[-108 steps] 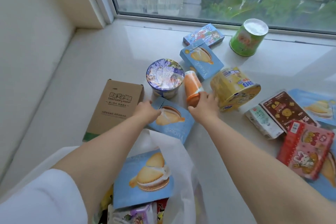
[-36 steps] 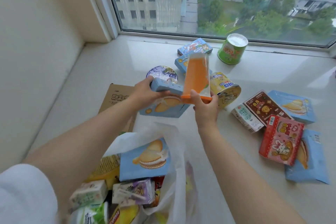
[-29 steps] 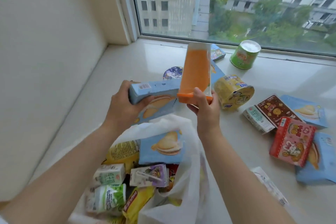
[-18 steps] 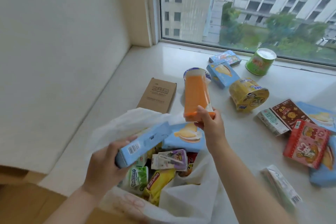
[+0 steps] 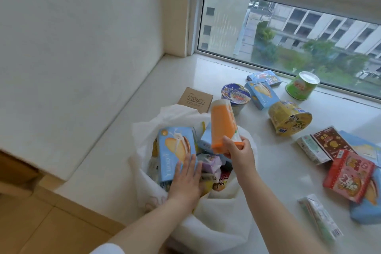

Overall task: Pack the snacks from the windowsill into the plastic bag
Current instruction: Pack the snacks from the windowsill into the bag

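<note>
A white plastic bag [image 5: 216,231] sits open at the sill's near edge, filled with several snack packs. A light-blue biscuit box [image 5: 175,150] lies on top of them at the left, and my left hand [image 5: 185,179] lies flat on its lower end with straight fingers. My right hand [image 5: 240,150] grips the base of an orange carton [image 5: 222,123], held upright over the bag's mouth.
On the marble windowsill [image 5: 206,72] lie a brown cardboard box [image 5: 194,99], a purple-lidded cup [image 5: 236,95], a blue box [image 5: 261,94], a yellow tub [image 5: 289,117], a green cup [image 5: 302,85], a red rabbit box [image 5: 348,173] and other packs at the right. A wall closes the left side.
My left hand carried the blue biscuit box down into the bag and now lies flat on it. My right hand brought the orange carton from the sill to above the bag.
</note>
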Demonstrator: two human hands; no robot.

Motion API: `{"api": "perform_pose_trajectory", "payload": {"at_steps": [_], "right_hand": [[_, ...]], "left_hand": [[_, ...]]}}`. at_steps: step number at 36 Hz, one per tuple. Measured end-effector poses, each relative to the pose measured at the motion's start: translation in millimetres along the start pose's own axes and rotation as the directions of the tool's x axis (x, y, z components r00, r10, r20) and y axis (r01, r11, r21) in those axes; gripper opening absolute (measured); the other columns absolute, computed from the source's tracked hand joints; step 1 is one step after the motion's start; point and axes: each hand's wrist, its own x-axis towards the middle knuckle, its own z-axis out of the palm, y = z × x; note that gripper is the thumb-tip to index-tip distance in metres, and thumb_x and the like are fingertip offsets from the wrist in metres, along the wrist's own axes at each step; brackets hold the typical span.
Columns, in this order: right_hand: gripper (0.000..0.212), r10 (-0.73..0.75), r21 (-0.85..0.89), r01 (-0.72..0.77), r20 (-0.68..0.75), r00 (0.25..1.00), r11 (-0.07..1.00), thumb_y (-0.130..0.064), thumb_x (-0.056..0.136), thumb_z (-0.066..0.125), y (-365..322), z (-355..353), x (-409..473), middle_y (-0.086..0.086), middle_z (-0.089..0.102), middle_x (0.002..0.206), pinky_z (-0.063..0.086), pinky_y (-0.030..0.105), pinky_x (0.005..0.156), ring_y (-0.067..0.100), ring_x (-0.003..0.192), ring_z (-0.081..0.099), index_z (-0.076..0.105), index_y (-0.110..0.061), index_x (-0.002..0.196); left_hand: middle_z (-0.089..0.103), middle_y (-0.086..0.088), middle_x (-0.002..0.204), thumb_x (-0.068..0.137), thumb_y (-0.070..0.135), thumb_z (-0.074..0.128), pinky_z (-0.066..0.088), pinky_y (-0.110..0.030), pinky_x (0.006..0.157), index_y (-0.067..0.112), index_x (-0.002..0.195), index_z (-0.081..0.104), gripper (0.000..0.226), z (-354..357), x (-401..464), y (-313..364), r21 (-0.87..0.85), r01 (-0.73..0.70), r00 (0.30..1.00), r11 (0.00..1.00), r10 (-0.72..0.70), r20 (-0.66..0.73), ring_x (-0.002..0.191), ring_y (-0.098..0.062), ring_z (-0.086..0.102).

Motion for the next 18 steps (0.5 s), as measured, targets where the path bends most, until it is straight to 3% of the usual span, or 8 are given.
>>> {"api": "perform_pose_trajectory", "payload": {"at_steps": [3,5,7,9,11,13,15,18], "right_hand": [[0.063,0.003,-0.066,0.0,0.045,0.999,0.998,-0.035,0.084,0.067,5,6,-5,0.007,0.055,0.117,0.053,0.037,0.086,0.023,0.1,0.059,0.037,-0.013,0.135],[0.067,0.012,-0.104,-0.005,0.071,0.997,0.995,-0.037,0.083,0.067,10,11,-10,0.008,0.054,0.119,0.052,0.035,0.085,0.025,0.103,0.058,0.035,-0.013,0.137],[0.068,0.01,-0.129,0.001,0.091,0.996,0.992,-0.037,0.083,0.068,14,18,-13,0.008,0.053,0.12,0.05,0.033,0.084,0.024,0.104,0.057,0.034,-0.014,0.138],[0.067,0.01,-0.144,0.007,0.114,0.993,0.99,-0.034,0.082,0.07,17,25,-18,0.01,0.055,0.122,0.052,0.027,0.08,0.023,0.1,0.059,0.036,-0.014,0.136],[0.06,0.011,-0.138,0.01,0.155,0.988,0.99,-0.03,0.082,0.071,19,33,-23,0.009,0.056,0.116,0.05,0.014,0.062,0.017,0.088,0.06,0.038,-0.017,0.13],[0.061,0.014,-0.168,0.018,0.186,0.983,0.986,-0.033,0.08,0.072,21,43,-28,0.007,0.054,0.113,0.049,0.018,0.062,0.019,0.087,0.06,0.036,-0.02,0.127],[0.065,-0.007,-0.252,0.055,0.188,0.982,0.966,-0.038,0.076,0.075,22,52,-31,0.004,0.052,0.115,0.05,0.03,0.075,0.021,0.095,0.057,0.036,-0.023,0.124],[0.072,-0.081,-0.389,0.166,0.226,0.971,0.906,-0.044,0.069,0.077,16,64,-38,-0.001,0.049,0.116,0.05,0.037,0.087,0.018,0.102,0.054,0.034,-0.03,0.125]], "left_hand": [[-0.003,-0.004,0.161,0.1,0.048,0.021,-0.007,-0.04,0.118,0.014,0.152,0.011,0.063,-27,6,-4,-0.168,-0.007,0.997,0.986,0.019,0.074,0.147,-0.02,-0.012],[0.021,-0.001,0.158,0.101,0.041,0.029,0.003,-0.043,0.12,0.024,0.143,0.039,0.047,-43,-3,-16,-0.222,-0.034,0.995,0.975,0.013,-0.099,0.147,-0.02,0.006],[0.04,-0.002,0.148,0.088,0.035,0.057,0.012,-0.054,0.116,0.031,0.122,0.062,0.035,-55,-12,-40,-0.063,0.039,0.903,0.997,-0.062,-0.424,0.142,-0.029,0.025],[0.036,-0.007,0.15,0.071,0.03,0.074,0.006,-0.061,0.111,0.034,0.114,0.066,0.045,-62,-17,-65,-0.095,0.216,0.824,0.972,-0.233,-0.517,0.14,-0.038,0.021],[0.007,-0.006,0.159,0.079,0.034,0.067,0.011,-0.062,0.11,0.044,0.13,0.049,0.055,-65,-18,-89,-0.188,0.355,0.844,0.916,-0.401,-0.357,0.143,-0.04,0.003],[-0.004,0.001,0.158,0.088,0.028,0.054,0.035,-0.05,0.102,0.045,0.138,0.034,0.057,-59,-16,-110,-0.281,0.452,0.849,0.846,-0.505,-0.157,0.138,-0.035,0.022],[0.019,0.003,0.154,0.089,0.017,0.046,0.045,-0.037,0.09,0.033,0.139,0.038,0.054,-53,-18,-129,-0.385,0.477,0.844,0.79,-0.534,-0.049,0.118,-0.033,0.05],[0.042,-0.002,0.137,0.087,0.008,0.041,0.045,-0.034,0.086,0.021,0.137,0.046,0.052,-55,-24,-145,-0.465,0.464,0.831,0.754,-0.553,-0.068,0.109,-0.033,0.056]]}}
